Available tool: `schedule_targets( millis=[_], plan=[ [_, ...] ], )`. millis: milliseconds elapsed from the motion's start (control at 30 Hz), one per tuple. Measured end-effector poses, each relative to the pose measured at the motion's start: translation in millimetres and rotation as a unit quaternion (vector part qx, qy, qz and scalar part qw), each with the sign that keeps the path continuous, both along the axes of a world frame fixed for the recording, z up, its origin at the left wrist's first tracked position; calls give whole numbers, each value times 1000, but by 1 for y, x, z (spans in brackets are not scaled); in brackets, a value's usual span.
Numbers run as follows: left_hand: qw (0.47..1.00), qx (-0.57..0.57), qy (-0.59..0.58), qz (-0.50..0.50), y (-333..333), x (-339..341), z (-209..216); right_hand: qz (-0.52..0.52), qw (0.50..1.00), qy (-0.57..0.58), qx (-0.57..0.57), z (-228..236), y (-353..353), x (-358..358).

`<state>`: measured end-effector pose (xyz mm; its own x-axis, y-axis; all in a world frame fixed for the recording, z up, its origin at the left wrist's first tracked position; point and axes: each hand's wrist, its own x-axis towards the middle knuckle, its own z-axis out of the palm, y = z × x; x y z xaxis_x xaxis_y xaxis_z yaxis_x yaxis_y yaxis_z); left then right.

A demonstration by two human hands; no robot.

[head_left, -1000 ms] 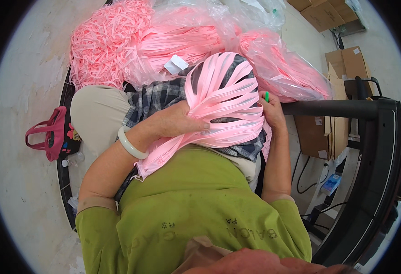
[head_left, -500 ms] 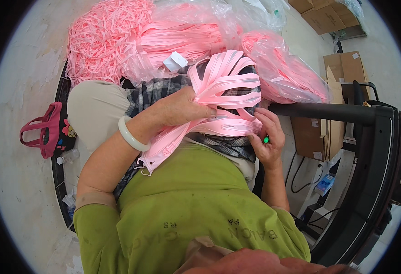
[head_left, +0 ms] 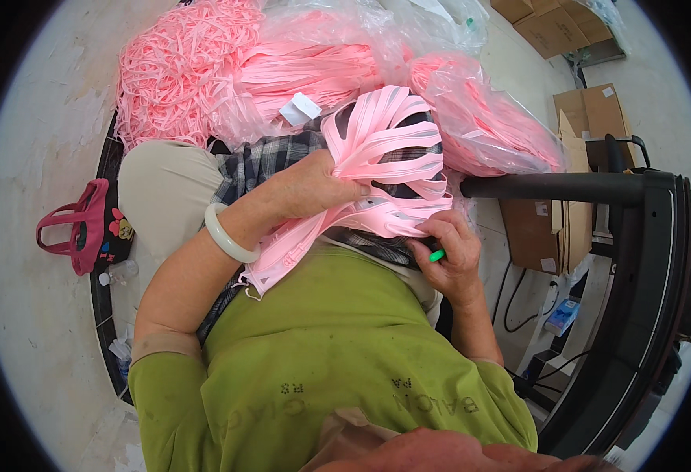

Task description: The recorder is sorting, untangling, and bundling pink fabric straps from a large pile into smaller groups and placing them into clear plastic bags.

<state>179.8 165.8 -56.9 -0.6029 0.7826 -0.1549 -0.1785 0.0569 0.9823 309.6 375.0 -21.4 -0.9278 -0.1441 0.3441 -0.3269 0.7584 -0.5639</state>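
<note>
A bundle of pink zippers (head_left: 385,149) lies fanned in loops over my lap. Its gathered tails run down to the left across my belly and end in loose threads. My left hand (head_left: 310,186), with a white bangle at the wrist, is closed round the middle of the bundle, thumb on top. At the bundle's right edge, my right hand (head_left: 449,252) is closed, thumb and fingers pinching a zipper edge. A small bright green object (head_left: 437,256) pokes out between its fingers; most of it is hidden, and I cannot make out its kind.
Beyond my knees lie a tangled pink heap (head_left: 184,75) and plastic-bagged pink zippers (head_left: 314,67), (head_left: 487,118) more bagged zippers. A black machine frame (head_left: 637,197) and cardboard boxes (head_left: 530,232) stand at right. A pink-and-black bag (head_left: 86,228) sits at left.
My right hand has moved slightly left and toward me, its fingers drawn closer together at the zipper edge. The green object has turned with it. My left hand keeps its hold.
</note>
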Motion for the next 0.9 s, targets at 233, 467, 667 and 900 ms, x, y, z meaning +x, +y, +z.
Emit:
schedule_targets(
  millis=[233, 467, 667, 900],
  plan=[
    [999, -42, -8, -26, -1, 0, 7, 18, 998, -57, 26, -2, 7, 9],
    [994, 6, -111, 4, -2, 4, 0, -79, 986, -120, -81, -32, 51, 7],
    [985, 16, -167, -35, -3, 5, 16, -237, 851, -183, -431, -104, 87, -36],
    [981, 15, -149, -122, -3, 3, 16, -123, 799, -361, -465, -114, 89, -62]
  ],
)
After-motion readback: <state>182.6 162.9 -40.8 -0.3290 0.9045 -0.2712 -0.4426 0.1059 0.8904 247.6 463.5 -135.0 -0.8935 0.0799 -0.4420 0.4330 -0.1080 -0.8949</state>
